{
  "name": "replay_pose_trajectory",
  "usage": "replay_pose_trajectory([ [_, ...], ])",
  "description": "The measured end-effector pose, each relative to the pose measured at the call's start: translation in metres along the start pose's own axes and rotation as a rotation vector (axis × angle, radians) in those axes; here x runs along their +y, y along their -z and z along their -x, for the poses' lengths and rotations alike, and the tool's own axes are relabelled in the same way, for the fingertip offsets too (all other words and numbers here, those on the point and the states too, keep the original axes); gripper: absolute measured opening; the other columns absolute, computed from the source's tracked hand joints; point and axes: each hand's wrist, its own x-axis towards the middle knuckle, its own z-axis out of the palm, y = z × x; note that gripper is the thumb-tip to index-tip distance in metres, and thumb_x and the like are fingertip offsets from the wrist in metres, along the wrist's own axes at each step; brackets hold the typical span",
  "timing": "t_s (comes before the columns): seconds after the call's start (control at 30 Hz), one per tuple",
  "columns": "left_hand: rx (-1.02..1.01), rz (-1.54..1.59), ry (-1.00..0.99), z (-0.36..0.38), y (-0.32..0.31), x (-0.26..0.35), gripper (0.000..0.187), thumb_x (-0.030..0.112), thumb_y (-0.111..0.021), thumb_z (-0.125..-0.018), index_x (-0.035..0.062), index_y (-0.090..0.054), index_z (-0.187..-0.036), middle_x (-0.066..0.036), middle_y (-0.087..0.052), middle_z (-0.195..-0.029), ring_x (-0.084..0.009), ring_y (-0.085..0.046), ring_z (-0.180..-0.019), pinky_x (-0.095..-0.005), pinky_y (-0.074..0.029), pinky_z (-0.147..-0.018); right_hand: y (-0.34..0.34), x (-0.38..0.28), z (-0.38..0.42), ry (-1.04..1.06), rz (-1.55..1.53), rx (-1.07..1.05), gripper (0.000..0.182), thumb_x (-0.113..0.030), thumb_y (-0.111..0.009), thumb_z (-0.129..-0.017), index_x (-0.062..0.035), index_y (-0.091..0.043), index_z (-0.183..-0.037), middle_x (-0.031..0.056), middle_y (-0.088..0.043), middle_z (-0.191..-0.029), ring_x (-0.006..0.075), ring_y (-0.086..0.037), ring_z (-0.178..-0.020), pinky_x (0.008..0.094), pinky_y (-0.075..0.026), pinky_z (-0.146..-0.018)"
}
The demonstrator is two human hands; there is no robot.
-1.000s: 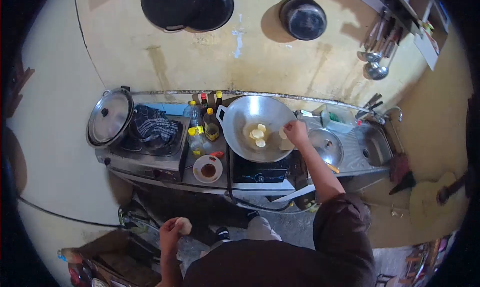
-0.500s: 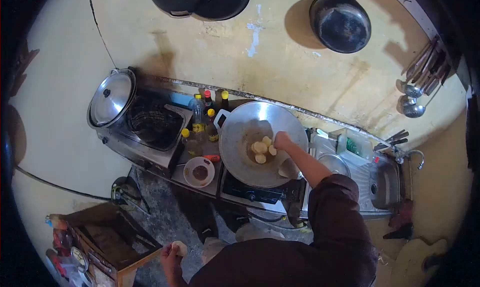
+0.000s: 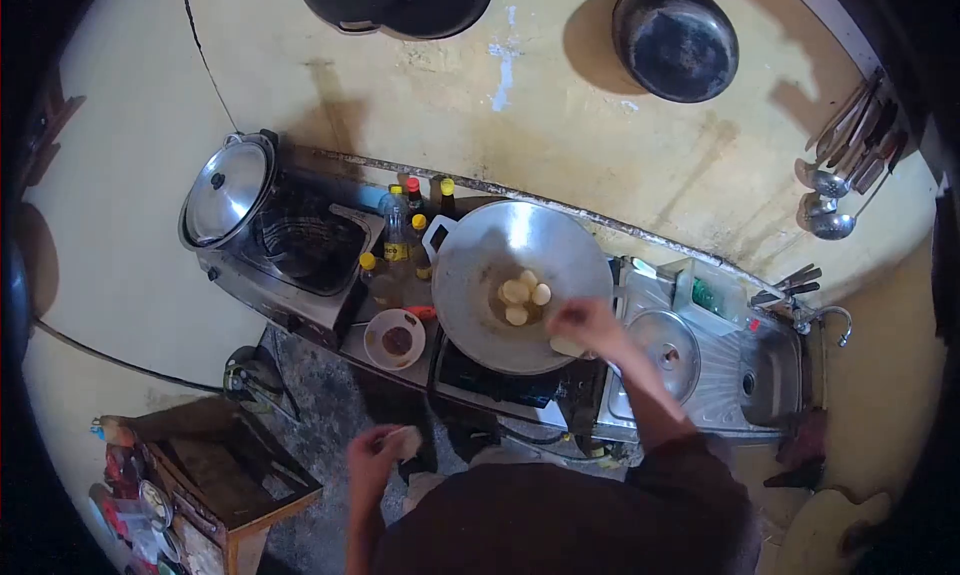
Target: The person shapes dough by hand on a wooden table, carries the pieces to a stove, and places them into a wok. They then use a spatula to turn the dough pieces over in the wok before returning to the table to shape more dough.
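A steel wok stands on the right burner with several pale round pieces in its middle. My right hand hovers at the wok's near right rim, fingers curled over a pale lump beside the rim. The hand is blurred, so I cannot tell whether it grips anything. My left hand is held low over the floor, closed on a pale piece.
A lidded pot sits on the left stove, with sauce bottles and a small bowl of brown sauce between the burners. A pot lid and sink lie right. A wooden crate stands lower left; pans and ladles hang on the wall.
My right hand put a piece into the wok, then pulled back to the near right rim. My left hand rose slightly, still holding its piece. The view shifted.
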Motion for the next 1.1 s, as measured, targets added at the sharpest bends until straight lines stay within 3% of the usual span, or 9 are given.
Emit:
replay_pose_trajectory([
  [0.07, -0.178, -0.067, -0.061, -0.015, -0.035, 0.028, 0.017, 0.009, -0.063, -0.08, -0.0028, -0.065, -0.093, -0.006, -0.066, -0.081, -0.0106, -0.061, -0.075, -0.0247, -0.049, -0.068, -0.036, -0.023, 0.041, -0.173, -0.461, -0.346, 0.032, -0.02, -0.067, -0.081, -0.0062, -0.062, -0.11, 0.0033, -0.066, -0.095, 0.011, -0.061, -0.084, 0.0281, -0.05, -0.074],
  [0.13, -0.288, -0.141, -0.163, -0.03, -0.065, 0.034, 0.016, 0.01, -0.065, -0.079, -0.0022, -0.066, -0.089, -0.006, -0.067, -0.08, -0.0093, -0.061, -0.074, -0.025, -0.049, -0.068, -0.079, -0.026, 0.07, 0.031, -0.845, -0.411, 0.04, -0.02, -0.066, -0.082, -0.0054, -0.056, -0.118, 0.0054, -0.065, -0.101, 0.0109, -0.06, -0.088, 0.0281, -0.05, -0.077],
  [0.27, -0.323, -0.265, -0.332, -0.04, -0.098, 0.051, 0.015, 0.011, -0.068, -0.078, -0.0006, -0.067, -0.087, -0.006, -0.067, -0.079, -0.0095, -0.061, -0.075, -0.0247, -0.049, -0.068, -0.094, -0.035, 0.085, 0.021, -0.823, -0.305, 0.034, -0.018, -0.066, -0.082, -0.0038, -0.059, -0.113, 0.0062, -0.066, -0.096, 0.0104, -0.061, -0.084, 0.0273, -0.05, -0.075],
  [0.33, -0.354, -0.238, -0.284, -0.042, -0.105, 0.055, 0.017, 0.01, -0.069, -0.077, 0.0, -0.066, -0.091, -0.006, -0.067, -0.082, -0.01, -0.061, -0.077, -0.0256, -0.05, -0.07, -0.085, -0.029, 0.079, 0.053, -0.481, -0.172, 0.028, -0.019, -0.066, -0.082, -0.0027, -0.064, -0.105, 0.0068, -0.067, -0.088, 0.0103, -0.062, -0.078, 0.0278, -0.051, -0.072],
  [0.43, -0.348, -0.176, -0.265, -0.045, -0.107, 0.049, 0.023, 0.009, -0.069, -0.076, 0.0006, -0.065, -0.097, -0.006, -0.067, -0.087, -0.0105, -0.062, -0.08, -0.0263, -0.05, -0.073, -0.075, -0.01, 0.057, 0.106, -0.3, -0.2, 0.024, -0.022, -0.067, -0.081, -0.003, -0.067, -0.095, 0.0078, -0.067, -0.08, 0.0128, -0.063, -0.071, 0.0295, -0.051, -0.069],
  [0.57, -0.261, -0.144, -0.345, -0.043, -0.086, 0.029, 0.026, 0.011, -0.068, -0.079, 0.0005, -0.063, -0.102, -0.009, -0.066, -0.092, -0.0124, -0.062, -0.086, -0.0275, -0.051, -0.076, -0.04, -0.007, -0.007, 0.294, 0.236, -0.007, 0.017, -0.021, -0.064, -0.076, -0.0079, -0.068, -0.087, 0.0166, -0.065, -0.079, 0.0312, -0.064, -0.072, 0.0386, -0.051, -0.069],
  [0.7, -0.177, -0.295, -0.229, -0.025, -0.039, -0.001, 0.027, 0.01, -0.067, -0.078, 0.0003, -0.063, -0.102, -0.01, -0.067, -0.093, -0.0141, -0.063, -0.089, -0.0289, -0.05, -0.078, -0.021, 0.022, -0.107, 0.386, 0.596, 0.063, 0.017, -0.022, -0.065, -0.075, -0.0093, -0.067, -0.085, 0.0134, -0.065, -0.078, 0.0311, -0.063, -0.074, 0.0396, -0.05, -0.064],
  [0.9, 0.181, -0.244, 0.089, 0.038, 0.022, -0.087, 0.029, 0.011, -0.069, -0.076, -0.0014, -0.062, -0.101, -0.013, -0.066, -0.094, -0.0184, -0.063, -0.088, -0.0306, -0.049, -0.078, -0.046, 0.061, -0.217, 0.348, 0.879, -0.154, 0.014, -0.02, -0.063, -0.074, -0.0089, -0.066, -0.081, 0.0175, -0.063, -0.076, 0.0355, -0.062, -0.076, 0.0439, -0.05, -0.065],
  [1.1, 0.414, -0.12, 0.207, 0.101, 0.043, -0.148, 0.028, 0.01, -0.068, -0.075, -0.0018, -0.061, -0.099, -0.012, -0.066, -0.092, -0.0195, -0.064, -0.085, -0.0303, -0.05, -0.077, -0.078, 0.081, -0.245, 0.472, 0.731, -0.117, 0.012, -0.016, -0.064, -0.07, -0.0087, -0.067, -0.078, 0.0171, -0.063, -0.078, 0.0347, -0.062, -0.077, 0.0441, -0.05, -0.066],
])
